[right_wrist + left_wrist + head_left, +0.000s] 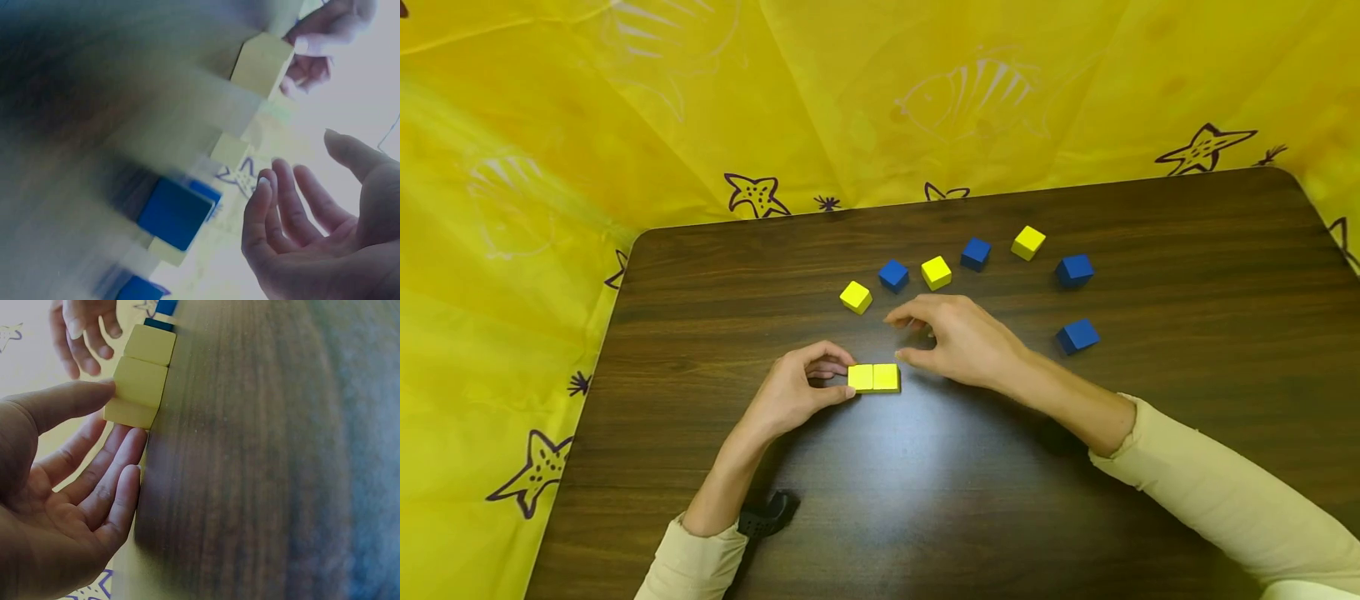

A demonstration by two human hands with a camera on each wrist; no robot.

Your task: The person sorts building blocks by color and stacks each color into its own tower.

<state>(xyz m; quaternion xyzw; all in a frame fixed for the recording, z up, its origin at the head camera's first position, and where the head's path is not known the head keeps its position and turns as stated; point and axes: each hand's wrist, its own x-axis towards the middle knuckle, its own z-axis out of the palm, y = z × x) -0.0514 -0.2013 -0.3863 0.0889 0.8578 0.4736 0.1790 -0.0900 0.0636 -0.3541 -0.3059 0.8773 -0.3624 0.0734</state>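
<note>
Two yellow cubes stand side by side on the table, touching: a left one (861,378) and a right one (887,377). My left hand (796,385) pinches the left cube, thumb at its near side and fingers at its far side. In the left wrist view the thumb tip lies on that yellow cube (139,387). My right hand (958,340) hovers up and to the right of the pair, thumb and fingers apart, holding nothing. A loose yellow cube (855,297) and a blue cube (893,276) lie beyond its fingertips.
Farther right, the loose arc continues with a yellow cube (936,273), a blue cube (975,254), another yellow cube (1027,243) and two blue cubes, one upper (1075,272) and one lower (1078,336). A yellow patterned cloth (850,100) hangs behind the dark wooden table (925,517).
</note>
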